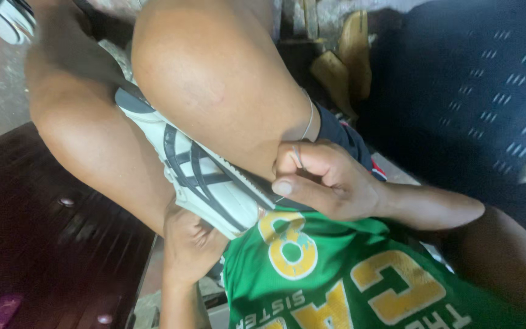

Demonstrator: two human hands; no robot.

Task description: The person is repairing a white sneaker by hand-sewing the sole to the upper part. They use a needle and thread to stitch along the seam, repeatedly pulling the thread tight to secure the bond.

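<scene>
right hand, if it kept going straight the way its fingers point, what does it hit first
The right hand points left, fingertips pinched at the edge of the white sneaker clamped between the knees. Going straight on, it would likely meet the sneaker's rim first; depth there is hard to judge.

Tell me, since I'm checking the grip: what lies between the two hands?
In the head view, the white shoe with dark stripes lies between them: the left hand holds it from below, and the right hand pinches at its top edge.

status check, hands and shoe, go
Left hand grips white sneaker from below. Right hand pinches at its sole edge. Shoe clamped between knees.
</scene>
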